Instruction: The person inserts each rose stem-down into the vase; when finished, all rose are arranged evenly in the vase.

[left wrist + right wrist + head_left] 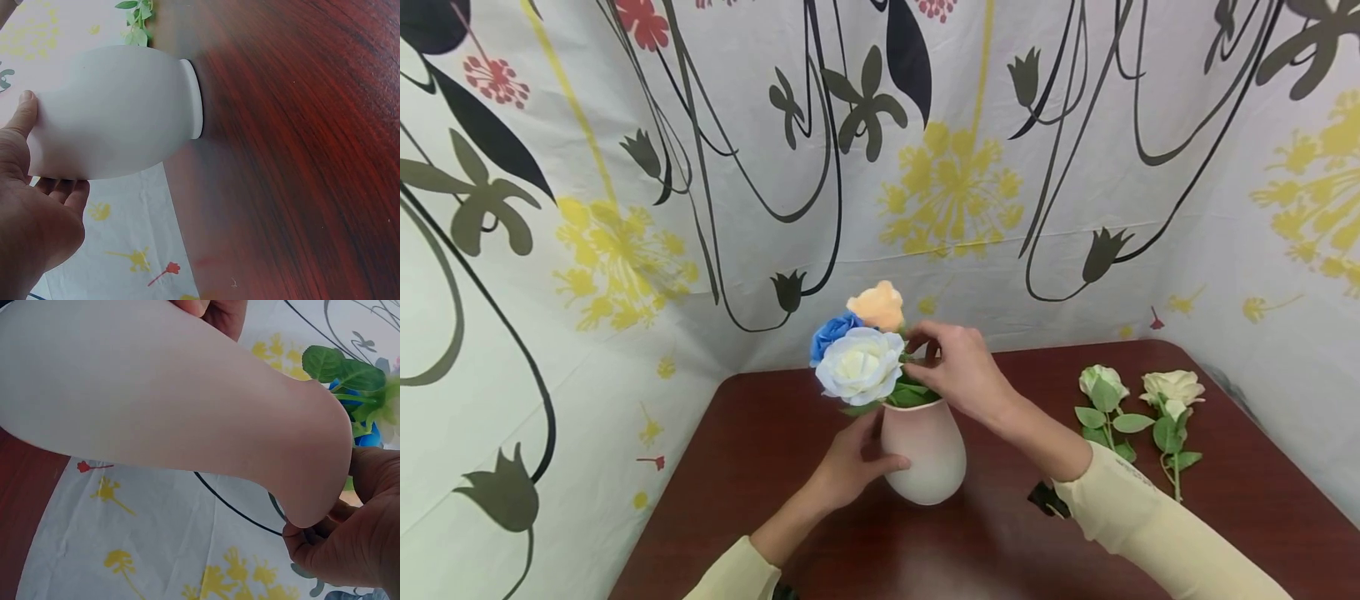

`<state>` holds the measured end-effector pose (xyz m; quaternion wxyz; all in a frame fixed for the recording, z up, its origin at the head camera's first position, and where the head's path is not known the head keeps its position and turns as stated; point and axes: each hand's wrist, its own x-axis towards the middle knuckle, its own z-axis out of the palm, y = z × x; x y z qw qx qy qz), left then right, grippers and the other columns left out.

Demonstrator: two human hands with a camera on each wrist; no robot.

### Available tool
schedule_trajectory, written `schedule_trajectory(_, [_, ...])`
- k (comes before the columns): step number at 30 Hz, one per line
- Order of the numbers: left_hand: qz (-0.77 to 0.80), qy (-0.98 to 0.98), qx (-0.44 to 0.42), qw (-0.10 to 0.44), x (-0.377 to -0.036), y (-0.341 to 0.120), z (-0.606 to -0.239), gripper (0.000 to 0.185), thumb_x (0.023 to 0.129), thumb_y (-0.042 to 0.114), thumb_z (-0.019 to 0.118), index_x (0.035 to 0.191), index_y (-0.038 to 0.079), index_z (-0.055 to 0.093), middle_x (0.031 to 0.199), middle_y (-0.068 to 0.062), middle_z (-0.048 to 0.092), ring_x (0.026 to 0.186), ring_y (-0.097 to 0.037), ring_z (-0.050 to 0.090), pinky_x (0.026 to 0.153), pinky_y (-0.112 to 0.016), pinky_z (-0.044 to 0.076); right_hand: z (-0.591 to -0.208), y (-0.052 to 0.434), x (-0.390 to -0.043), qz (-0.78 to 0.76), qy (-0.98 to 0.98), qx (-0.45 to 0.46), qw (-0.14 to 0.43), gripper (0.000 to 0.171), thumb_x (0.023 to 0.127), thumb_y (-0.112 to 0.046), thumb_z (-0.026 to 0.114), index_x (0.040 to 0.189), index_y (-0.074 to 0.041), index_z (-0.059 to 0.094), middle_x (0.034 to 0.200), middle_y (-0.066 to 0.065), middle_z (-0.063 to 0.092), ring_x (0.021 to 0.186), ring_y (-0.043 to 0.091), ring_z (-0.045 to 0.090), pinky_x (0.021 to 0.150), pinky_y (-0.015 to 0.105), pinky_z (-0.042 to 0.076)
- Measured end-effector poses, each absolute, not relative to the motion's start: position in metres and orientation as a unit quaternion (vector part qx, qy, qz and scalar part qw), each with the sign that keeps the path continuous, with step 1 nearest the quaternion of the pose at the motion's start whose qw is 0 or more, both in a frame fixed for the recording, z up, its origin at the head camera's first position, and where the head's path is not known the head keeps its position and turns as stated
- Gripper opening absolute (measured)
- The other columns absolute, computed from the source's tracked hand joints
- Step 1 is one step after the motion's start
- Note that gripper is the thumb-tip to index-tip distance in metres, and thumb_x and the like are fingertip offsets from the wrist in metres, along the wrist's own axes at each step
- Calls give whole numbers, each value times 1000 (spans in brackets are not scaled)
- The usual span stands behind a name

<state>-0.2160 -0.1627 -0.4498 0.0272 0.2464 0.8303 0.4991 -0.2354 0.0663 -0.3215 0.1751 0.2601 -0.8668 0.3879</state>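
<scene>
A pale pink vase [928, 458] stands on the dark red table [1000, 542]. It holds a white rose [860, 365], a blue rose [830, 333] and a peach rose [877, 305]. My left hand [871, 454] grips the vase's left side, with the thumb [25, 107] laid along the vase body [119, 112]. At the vase's mouth, my right hand [925, 350] has its fingers curled round the stems just behind the white rose. In the right wrist view, my right hand's fingers [340, 544] sit against the vase's rim [312, 512], below green leaves [340, 369].
Two white roses [1103, 385] [1172, 388] with leafy stems lie on the table's right side. A flower-patterned cloth [700, 208] hangs close round the table at the back and on both sides. Bare tabletop [300, 156] lies in front of the vase.
</scene>
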Motion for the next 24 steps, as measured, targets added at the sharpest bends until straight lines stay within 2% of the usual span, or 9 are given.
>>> schedule_trajectory(5, [499, 831, 245, 26, -216, -163, -450, 81, 94, 41, 83, 162, 32, 40, 155, 9, 54, 134, -18, 59, 109, -44, 53, -324, 65, -236, 369, -871, 258, 195, 13, 90, -14, 87, 101, -13, 80, 94, 2, 75, 84, 20, 67, 72, 40, 58])
schedule_trajectory(11, [504, 828, 242, 31, -216, -163, -452, 82, 94, 41, 83, 163, 31, 39, 156, 8, 53, 135, -18, 59, 109, -44, 53, -329, 64, -237, 348, -878, 274, 183, 1, 92, -11, 85, 92, -12, 84, 103, 2, 75, 97, 27, 64, 81, 45, 58])
schedule_trajectory(15, [507, 826, 243, 30, -215, -163, -452, 81, 94, 41, 82, 162, 32, 39, 156, 8, 53, 136, -18, 58, 110, -44, 52, -329, 67, -236, 367, -873, 284, 152, 6, 93, -12, 84, 99, -10, 84, 108, 2, 75, 106, 27, 69, 87, 45, 62])
schedule_trajectory(20, [501, 830, 245, 26, -216, -163, -453, 83, 94, 40, 83, 163, 34, 38, 157, 10, 52, 137, -17, 57, 111, -43, 51, -332, 77, -232, 410, -857, 282, 134, 16, 92, -14, 85, 109, -14, 84, 113, -1, 77, 110, 23, 72, 91, 45, 62])
schedule_trajectory(24, [495, 834, 243, 24, -216, -163, -452, 84, 93, 41, 83, 164, 31, 38, 158, 8, 51, 137, -17, 57, 111, -43, 51, -335, 86, -230, 450, -836, 280, 139, 20, 93, -15, 85, 113, -15, 83, 115, -1, 78, 106, 19, 74, 86, 43, 63])
